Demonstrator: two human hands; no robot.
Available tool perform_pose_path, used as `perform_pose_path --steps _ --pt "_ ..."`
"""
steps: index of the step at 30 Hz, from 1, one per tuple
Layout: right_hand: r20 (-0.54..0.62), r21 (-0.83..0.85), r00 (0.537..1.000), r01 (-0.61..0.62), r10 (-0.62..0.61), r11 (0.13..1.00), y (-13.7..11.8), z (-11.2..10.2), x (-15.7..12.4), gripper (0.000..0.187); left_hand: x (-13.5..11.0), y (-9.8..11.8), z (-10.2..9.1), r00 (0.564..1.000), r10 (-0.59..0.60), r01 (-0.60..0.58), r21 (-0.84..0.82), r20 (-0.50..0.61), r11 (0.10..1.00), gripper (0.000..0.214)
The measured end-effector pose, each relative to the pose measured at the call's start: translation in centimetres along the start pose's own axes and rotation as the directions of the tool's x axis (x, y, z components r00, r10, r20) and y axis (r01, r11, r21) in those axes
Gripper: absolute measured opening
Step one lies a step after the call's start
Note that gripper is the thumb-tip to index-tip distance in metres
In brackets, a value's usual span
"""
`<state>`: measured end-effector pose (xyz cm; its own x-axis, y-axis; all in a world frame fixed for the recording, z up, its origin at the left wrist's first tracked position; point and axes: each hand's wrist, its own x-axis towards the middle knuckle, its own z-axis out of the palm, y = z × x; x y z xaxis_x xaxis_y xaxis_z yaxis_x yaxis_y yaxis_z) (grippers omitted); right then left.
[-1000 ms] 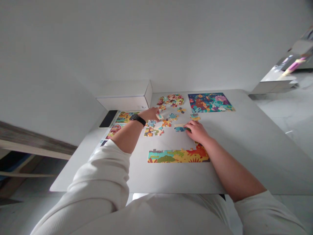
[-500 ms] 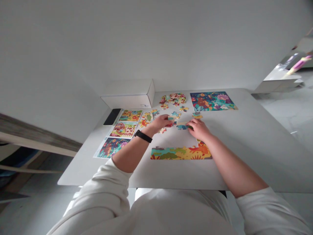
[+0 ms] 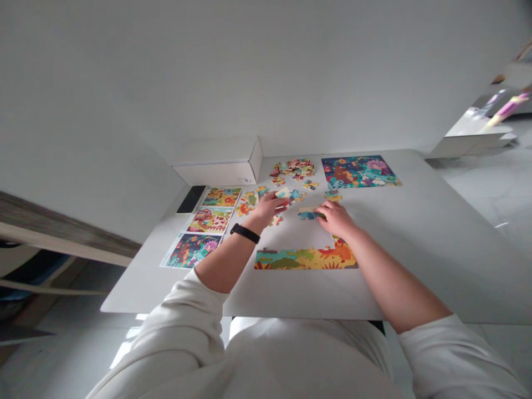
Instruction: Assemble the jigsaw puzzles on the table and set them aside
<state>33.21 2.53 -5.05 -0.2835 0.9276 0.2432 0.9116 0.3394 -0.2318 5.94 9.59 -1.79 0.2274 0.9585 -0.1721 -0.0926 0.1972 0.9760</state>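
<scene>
My left hand (image 3: 270, 206), with a black watch on its wrist, pinches a small pale puzzle piece (image 3: 283, 193) just above the white table (image 3: 415, 244). My right hand (image 3: 336, 217) rests on the table with its fingertips pressed on a blue and green joined piece (image 3: 308, 213). Below both hands lies a partly built strip of puzzle (image 3: 305, 258) in teal, yellow and orange. Loose pieces (image 3: 245, 204) lie scattered to the left of my left hand.
A finished dark blue puzzle (image 3: 359, 171) and a heap of pieces (image 3: 294, 167) lie at the far side. A white box (image 3: 220, 163), a black phone (image 3: 190, 199) and three picture cards (image 3: 208, 220) sit at the left. A white ledge (image 3: 474, 136) stands at the right.
My left hand came back from the loose pieces at the left toward the middle with a piece pinched, then lifted it a little. My right hand stayed on the blue and green piece.
</scene>
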Motion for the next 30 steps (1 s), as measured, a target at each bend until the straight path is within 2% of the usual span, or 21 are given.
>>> perform_pose_path --steps 2,4,9,13,15,18,20,23,27,30 --pt "0.004 0.003 1.000 -0.001 0.001 1.000 0.0 0.0 0.0 0.030 -1.1 -0.6 -0.1 0.997 -0.062 0.062 0.007 0.041 0.998 0.036" --pt "0.000 0.004 1.000 0.002 -0.002 1.000 0.1 0.0 0.0 0.030 -2.0 -1.1 -0.6 0.997 -0.082 0.081 0.052 0.010 0.995 0.036" --pt "-0.007 -0.006 1.000 0.007 -0.007 1.000 0.0 0.0 0.0 0.029 -2.6 -0.9 -1.9 0.995 0.003 0.014 0.162 -0.103 0.987 0.028" --pt "-0.004 0.001 1.000 0.004 -0.004 1.000 -0.1 -0.1 0.0 0.029 -2.4 -0.7 -1.3 1.000 0.022 -0.018 0.290 -0.011 0.957 0.027" --pt "-0.003 0.006 1.000 0.005 -0.005 1.000 -0.1 -0.2 0.0 0.029 -2.2 -1.0 -0.6 0.999 0.028 -0.036 0.370 0.028 0.928 0.037" --pt "0.012 0.003 1.000 0.000 0.000 1.000 -0.1 -0.3 0.0 0.030 -1.7 -1.8 0.2 0.999 0.037 -0.046 0.504 0.028 0.862 0.054" --pt "0.020 0.005 1.000 -0.003 0.002 1.000 -0.1 -0.4 0.0 0.029 -1.5 -2.2 0.3 0.996 0.073 -0.091 0.597 0.053 0.797 0.055" --pt "0.019 0.015 1.000 -0.007 0.007 1.000 -0.1 -0.3 0.0 0.029 -1.7 -2.5 0.3 0.973 0.196 -0.221 0.726 0.120 0.652 0.050" --pt "0.014 0.011 1.000 -0.014 0.013 1.000 0.0 -0.3 -0.1 0.030 -2.7 -2.4 -0.1 0.891 0.381 -0.394 0.836 0.245 0.382 0.041" --pt "0.008 0.013 1.000 -0.001 0.000 1.000 0.1 -0.2 -0.2 0.030 -3.5 -2.3 -0.3 0.849 0.391 -0.447 0.877 0.354 0.177 0.034"
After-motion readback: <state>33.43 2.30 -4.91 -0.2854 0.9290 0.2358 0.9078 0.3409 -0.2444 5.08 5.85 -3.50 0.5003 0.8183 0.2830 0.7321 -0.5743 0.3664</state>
